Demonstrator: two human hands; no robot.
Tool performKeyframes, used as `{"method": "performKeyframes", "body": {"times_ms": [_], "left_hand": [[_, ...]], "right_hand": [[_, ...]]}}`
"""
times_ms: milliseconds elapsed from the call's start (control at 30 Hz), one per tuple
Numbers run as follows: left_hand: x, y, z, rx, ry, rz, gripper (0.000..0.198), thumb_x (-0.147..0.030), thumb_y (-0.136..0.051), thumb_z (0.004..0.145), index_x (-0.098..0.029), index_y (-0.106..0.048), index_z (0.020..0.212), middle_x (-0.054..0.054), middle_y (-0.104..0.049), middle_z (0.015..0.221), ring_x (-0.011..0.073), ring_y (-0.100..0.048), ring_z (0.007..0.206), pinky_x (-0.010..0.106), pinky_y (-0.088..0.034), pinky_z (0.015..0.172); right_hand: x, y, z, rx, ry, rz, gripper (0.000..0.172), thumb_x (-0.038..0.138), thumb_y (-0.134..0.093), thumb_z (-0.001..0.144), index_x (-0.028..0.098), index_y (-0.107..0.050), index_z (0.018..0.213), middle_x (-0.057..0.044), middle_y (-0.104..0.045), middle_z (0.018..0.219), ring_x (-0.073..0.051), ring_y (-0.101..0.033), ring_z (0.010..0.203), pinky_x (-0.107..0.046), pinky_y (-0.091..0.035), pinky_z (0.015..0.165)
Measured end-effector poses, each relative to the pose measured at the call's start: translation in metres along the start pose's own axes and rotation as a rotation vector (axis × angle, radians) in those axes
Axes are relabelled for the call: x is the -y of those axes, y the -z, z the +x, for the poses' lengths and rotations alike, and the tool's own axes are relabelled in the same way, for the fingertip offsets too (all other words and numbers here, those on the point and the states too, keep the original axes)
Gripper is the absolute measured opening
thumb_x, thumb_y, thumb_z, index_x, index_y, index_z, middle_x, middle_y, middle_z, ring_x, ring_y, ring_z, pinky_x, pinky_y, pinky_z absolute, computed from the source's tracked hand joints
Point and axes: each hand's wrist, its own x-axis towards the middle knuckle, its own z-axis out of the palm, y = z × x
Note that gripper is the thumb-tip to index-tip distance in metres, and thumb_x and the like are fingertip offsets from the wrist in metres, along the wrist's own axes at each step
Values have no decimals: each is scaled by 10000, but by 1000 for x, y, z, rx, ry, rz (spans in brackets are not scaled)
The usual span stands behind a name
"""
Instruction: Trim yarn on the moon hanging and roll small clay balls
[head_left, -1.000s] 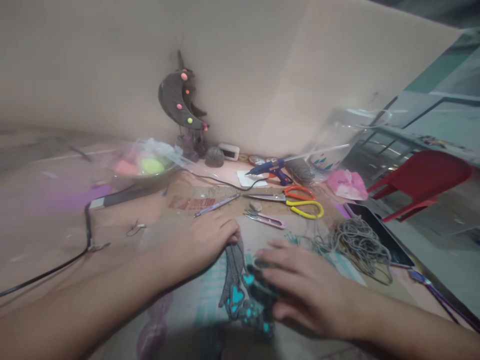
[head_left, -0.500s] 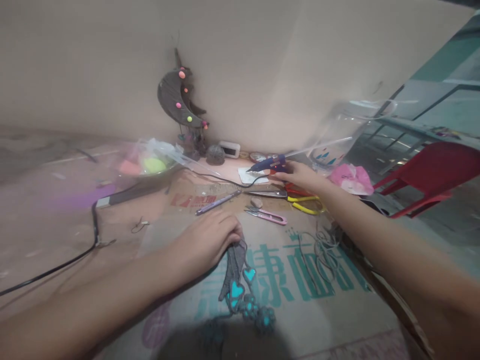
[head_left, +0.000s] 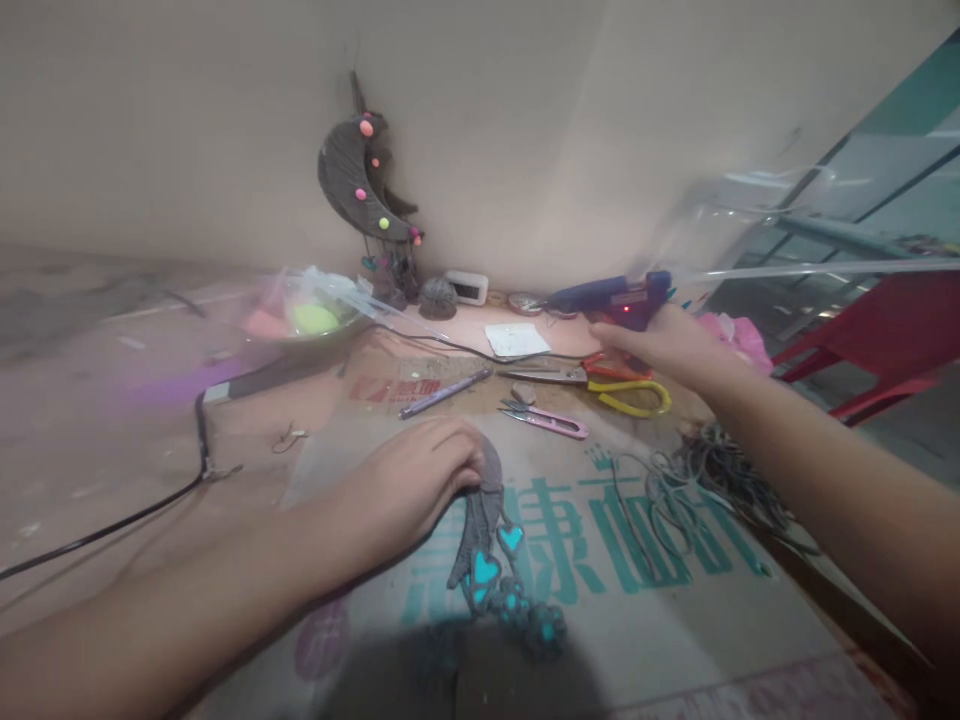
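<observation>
My left hand (head_left: 431, 465) is closed on the upper end of a grey yarn-wrapped crescent ornament (head_left: 480, 515), which lies on the cardboard. From it hang blue heart charms (head_left: 484, 570) and dark clusters with blue centres (head_left: 534, 618). At the back right, my right hand (head_left: 660, 335) grips a dark blue glue gun (head_left: 615, 298). A small red light glows on its body, a long clear glue stick (head_left: 795, 269) sticks out behind, and its nozzle points left, lifted above the table. Below that hand lie yellow-and-red-handled scissors (head_left: 630, 396).
Pink thread snips (head_left: 551, 422), a purple pen (head_left: 446, 393) and a white paper square (head_left: 517, 340) lie near the middle. Loose grey cord (head_left: 739, 480) is at right. A grey crescent decoration (head_left: 352, 180) hangs on the wall above a yarn ball (head_left: 438, 298). A black cable (head_left: 142, 516) crosses the left.
My right hand has lifted the glue gun off the white paper and carried it right and up. The left hand keeps its hold on the crescent ornament. The view has shifted slightly.
</observation>
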Motion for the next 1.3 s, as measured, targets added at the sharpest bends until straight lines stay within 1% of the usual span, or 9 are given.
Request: {"method": "performKeyframes", "body": {"times_ms": [67, 133, 233, 300, 467, 600, 833, 1000, 1300], "left_hand": [[1, 0, -2, 2, -9, 8, 158, -202, -426, 1008, -200, -554, 916, 52, -645, 1067, 174, -604, 971, 315, -483, 865], [2, -1, -3, 4, -15, 26, 142, -206, -426, 1013, -203, -545, 936, 45, -640, 1089, 164, -605, 961, 305, -481, 852], [5, -3, -4, -5, -25, 48, 126, -221, -431, 1019, -207, -537, 951, 32, -638, 1068, 155, -596, 945, 297, -475, 842], [6, -5, -4, -12, -43, 48, 121, -223, -436, 1019, -209, -539, 957, 28, -635, 1053, 155, -590, 951, 296, -472, 847], [6, -5, -4, -35, -52, 46, 106, -207, -433, 1020, -210, -525, 967, 27, -629, 1091, 153, -582, 986, 298, -464, 866], [7, -5, -4, -18, -31, 55, 102, -218, -437, 1019, -210, -522, 962, 24, -632, 1043, 154, -579, 924, 296, -461, 815], [7, -5, -2, -6, -32, 80, 137, -220, -413, 1026, -206, -524, 947, 22, -630, 1012, 167, -577, 914, 308, -448, 807], [6, -4, -2, -20, -51, 90, 128, -212, -424, 1021, -213, -532, 952, 7, -625, 994, 164, -575, 910, 295, -439, 805], [5, -5, -2, -13, -14, 111, 118, -220, -458, 1011, -211, -551, 939, 3, -627, 966, 165, -578, 896, 283, -424, 795]], "right_hand": [[12, -6, -23, 8, 0, 70, 311, 497, -618, 858, 196, -669, 798, -63, -718, 707, -233, -684, 695, -325, -551, 634], [20, -16, -45, 85, 75, 127, 265, 470, -613, 859, 221, -702, 851, -50, -755, 829, -248, -710, 815, -345, -583, 725], [22, -29, -66, 272, 60, 111, 317, 518, -590, 841, 233, -709, 770, -31, -756, 796, -244, -722, 774, -358, -600, 719], [20, -35, -74, 332, 31, 87, 372, 566, -586, 821, 230, -698, 709, -22, -742, 736, -238, -718, 713, -347, -602, 669], [17, -39, -78, 290, 82, 62, 382, 604, -676, 740, 227, -743, 747, -18, -739, 717, -258, -716, 696, -337, -604, 605], [13, -39, -80, 372, 54, 74, 481, 687, -674, 715, 219, -770, 768, -40, -743, 705, -266, -713, 679, -340, -598, 597], [2, -38, -82, 417, 14, 110, 646, 793, -660, 656, 215, -800, 907, -57, -775, 856, -296, -721, 830, -370, -583, 770], [4, -38, -81, 492, 45, 162, 642, 776, -661, 688, 209, -789, 960, -62, -765, 878, -270, -709, 820, -328, -569, 722], [5, -40, -80, 534, 69, 176, 585, 741, -661, 719, 226, -794, 961, -47, -770, 890, -254, -714, 841, -316, -564, 749]]}}
